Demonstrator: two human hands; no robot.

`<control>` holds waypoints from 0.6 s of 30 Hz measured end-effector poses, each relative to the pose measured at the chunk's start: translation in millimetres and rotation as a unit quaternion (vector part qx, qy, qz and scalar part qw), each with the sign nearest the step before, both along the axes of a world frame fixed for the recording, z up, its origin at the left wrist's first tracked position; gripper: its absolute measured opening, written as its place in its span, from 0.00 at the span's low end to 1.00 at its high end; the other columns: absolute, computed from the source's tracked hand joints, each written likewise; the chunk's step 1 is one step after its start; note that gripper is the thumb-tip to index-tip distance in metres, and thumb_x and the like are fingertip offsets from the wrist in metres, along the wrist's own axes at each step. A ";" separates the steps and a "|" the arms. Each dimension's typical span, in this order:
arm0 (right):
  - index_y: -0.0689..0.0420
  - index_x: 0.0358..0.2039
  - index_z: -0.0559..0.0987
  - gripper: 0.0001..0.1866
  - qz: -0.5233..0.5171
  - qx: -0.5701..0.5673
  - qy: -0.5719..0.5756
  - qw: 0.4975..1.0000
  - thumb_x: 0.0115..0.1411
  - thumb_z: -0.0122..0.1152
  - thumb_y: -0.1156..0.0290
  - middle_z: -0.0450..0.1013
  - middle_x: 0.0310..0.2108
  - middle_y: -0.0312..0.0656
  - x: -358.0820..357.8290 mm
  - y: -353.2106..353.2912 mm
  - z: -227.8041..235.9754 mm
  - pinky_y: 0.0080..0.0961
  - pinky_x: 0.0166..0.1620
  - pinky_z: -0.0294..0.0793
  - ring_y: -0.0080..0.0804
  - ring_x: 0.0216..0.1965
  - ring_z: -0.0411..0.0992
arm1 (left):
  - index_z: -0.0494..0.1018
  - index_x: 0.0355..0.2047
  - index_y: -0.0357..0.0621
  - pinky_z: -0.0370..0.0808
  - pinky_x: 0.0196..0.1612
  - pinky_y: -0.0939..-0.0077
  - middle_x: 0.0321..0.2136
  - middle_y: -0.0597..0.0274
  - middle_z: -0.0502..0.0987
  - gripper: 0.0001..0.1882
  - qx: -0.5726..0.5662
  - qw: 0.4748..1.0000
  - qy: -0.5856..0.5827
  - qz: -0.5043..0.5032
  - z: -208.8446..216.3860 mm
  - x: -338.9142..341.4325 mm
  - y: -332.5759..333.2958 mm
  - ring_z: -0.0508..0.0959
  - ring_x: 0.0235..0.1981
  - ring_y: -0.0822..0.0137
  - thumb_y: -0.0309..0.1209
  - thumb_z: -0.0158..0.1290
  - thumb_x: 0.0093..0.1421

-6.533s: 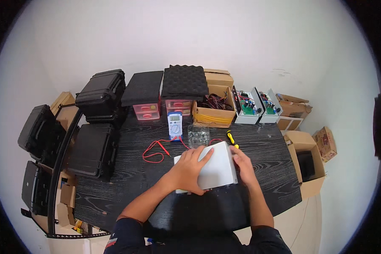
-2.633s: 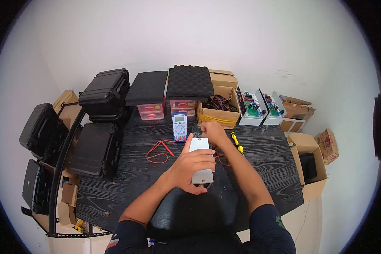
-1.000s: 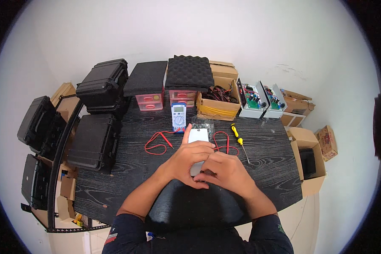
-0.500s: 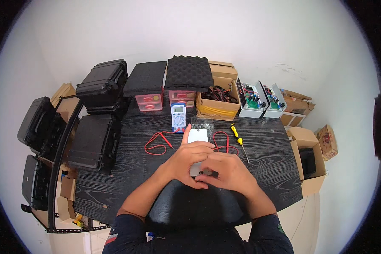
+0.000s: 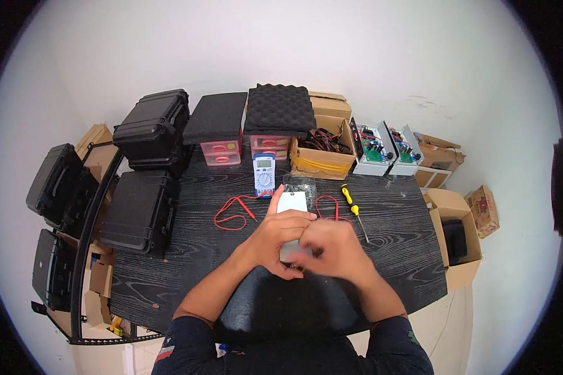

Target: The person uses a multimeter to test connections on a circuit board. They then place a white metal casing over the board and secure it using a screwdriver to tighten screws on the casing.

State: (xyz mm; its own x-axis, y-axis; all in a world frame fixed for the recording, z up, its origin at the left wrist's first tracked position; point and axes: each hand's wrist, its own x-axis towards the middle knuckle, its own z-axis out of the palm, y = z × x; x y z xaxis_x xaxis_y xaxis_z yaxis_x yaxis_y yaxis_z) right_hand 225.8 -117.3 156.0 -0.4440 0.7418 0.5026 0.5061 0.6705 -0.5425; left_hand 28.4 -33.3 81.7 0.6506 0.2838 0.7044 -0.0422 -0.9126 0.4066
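Note:
My left hand [image 5: 273,240] is wrapped round a flat, white-and-silver rectangular case [image 5: 292,202], its thumb and fingers along the sides. A small dark hole shows near the case's far end. Over the near end of the case is my right hand [image 5: 333,245], its fingers curled and smeared by motion. Whatever lies at those fingertips is hidden. Just beyond the case stands a blue and white multimeter [image 5: 264,177]. Its red test leads [image 5: 231,225] lie looped on both sides of my hands. A clear plastic bag [image 5: 303,185] sits by the case's far end.
A yellow screwdriver [image 5: 351,203] lies to the right on the dark table [image 5: 200,269]. Behind are pink drawer boxes [image 5: 222,153] under black foam, a carton of cables [image 5: 319,164] and two open circuit-board units [image 5: 374,164]. Black hard cases [image 5: 141,209] stand at left.
My right hand has shifted slightly at the case's near end, its thumb and fingertips moving; a dark round spot there is now covered. My left hand keeps its hold.

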 end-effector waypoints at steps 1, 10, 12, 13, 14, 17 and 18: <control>0.57 0.26 0.79 0.12 -0.015 -0.001 0.049 0.999 0.57 0.75 0.68 0.74 0.22 0.39 5.2 13.9 -6.2 0.30 0.28 0.72 0.31 0.22 0.75 | 0.83 0.45 0.50 0.29 0.74 0.20 0.47 0.63 0.84 0.38 0.000 1.000 0.004 0.006 0.4 -2.0 -0.6 0.81 0.59 0.57 0.58 0.71 0.36; 0.56 0.36 0.87 0.08 -0.189 -0.019 -0.160 0.969 0.61 0.70 0.65 0.83 0.30 0.46 49.8 196.8 -126.0 0.41 0.38 0.76 0.45 0.33 0.82 | 0.83 0.44 0.54 0.30 0.74 0.21 0.45 0.68 0.85 0.34 0.004 1.000 0.008 -0.008 -3.6 3.6 4.2 0.82 0.59 0.56 0.66 0.62 0.47; 0.51 0.38 0.88 0.10 -0.183 -0.051 -0.283 0.940 0.61 0.71 0.60 0.85 0.37 0.47 38.5 210.3 -137.2 0.49 0.50 0.76 0.49 0.42 0.84 | 0.83 0.44 0.53 0.30 0.73 0.21 0.45 0.67 0.85 0.35 0.005 1.000 0.010 -0.005 -4.5 2.3 3.6 0.82 0.59 0.55 0.68 0.59 0.51; 0.50 0.41 0.88 0.10 -0.204 -0.056 -0.361 0.908 0.62 0.68 0.62 0.85 0.43 0.49 34.8 213.6 -143.2 0.52 0.56 0.73 0.47 0.46 0.84 | 0.83 0.44 0.53 0.30 0.73 0.21 0.45 0.67 0.85 0.34 0.006 1.000 0.010 -0.007 -3.7 2.4 3.1 0.82 0.59 0.55 0.68 0.58 0.52; 0.51 0.42 0.88 0.10 -0.210 -0.074 -0.377 0.899 0.63 0.66 0.64 0.85 0.44 0.49 30.6 218.3 -147.7 0.53 0.57 0.73 0.47 0.47 0.84 | 0.83 0.44 0.53 0.30 0.73 0.21 0.45 0.67 0.85 0.34 0.006 1.000 0.011 -0.007 -3.7 2.7 2.9 0.82 0.59 0.55 0.67 0.58 0.52; 0.54 0.43 0.88 0.11 -0.225 -0.115 -0.408 0.877 0.65 0.61 0.67 0.85 0.46 0.49 21.3 227.2 -153.9 0.55 0.59 0.71 0.46 0.50 0.83 | 0.83 0.44 0.53 0.31 0.74 0.22 0.45 0.66 0.85 0.32 0.011 1.000 0.009 -0.008 -2.6 3.9 2.4 0.81 0.60 0.55 0.65 0.58 0.54; 0.55 0.43 0.88 0.12 -0.229 -0.120 -0.409 0.875 0.65 0.59 0.68 0.85 0.47 0.49 18.7 227.2 -152.2 0.56 0.60 0.71 0.46 0.51 0.83 | 0.83 0.45 0.53 0.31 0.74 0.22 0.46 0.66 0.85 0.32 0.011 1.000 0.014 -0.006 -3.0 3.4 2.2 0.81 0.60 0.55 0.65 0.58 0.54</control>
